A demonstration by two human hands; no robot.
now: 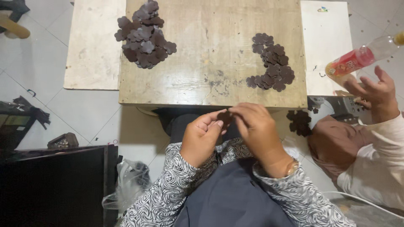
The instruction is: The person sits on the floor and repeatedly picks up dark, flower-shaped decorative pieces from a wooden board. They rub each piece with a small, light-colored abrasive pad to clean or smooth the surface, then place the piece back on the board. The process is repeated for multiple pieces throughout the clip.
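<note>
A loose heap of dark flower-shaped pieces sits far left on the desk. Nearer, the left hand and right hand pinch one piece between fingertips, close to the lap for control. A flatter batch lies right, within reach.

— What lies at the left of the frame?
— A pale board on the tiled floor, a clear plastic bag lower down, a dark cabinet at lower left.
— And the right?
— A co-worker's hand by a plastic bottle with a red label, upper right.
</note>
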